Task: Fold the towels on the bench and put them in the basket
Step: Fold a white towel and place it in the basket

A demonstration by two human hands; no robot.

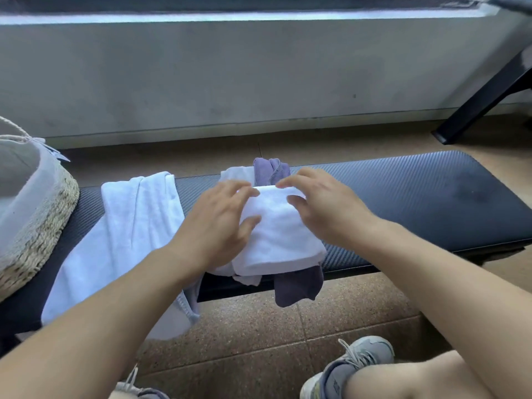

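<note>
Mid-frame on the dark surface (417, 197): left hand (218, 223) and right hand (325, 208) both spread loose, fingers resting flat on folded white towel (276, 234), gripping nothing. Purple towel (298, 286) mostly buried underneath. Second white towel (121, 240) left. Basket (37, 223) cropped at left edge.

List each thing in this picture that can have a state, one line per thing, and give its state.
Folded white towel: folded, on the pile, under both hands.
Left hand: open, resting on it.
Right hand: open, resting on it.
Purple towel: unfolded, under the white one, hanging off the bench.
Spread white towel: unfolded, draped over the bench.
Basket: upright, on the bench; contents not visible.
</note>
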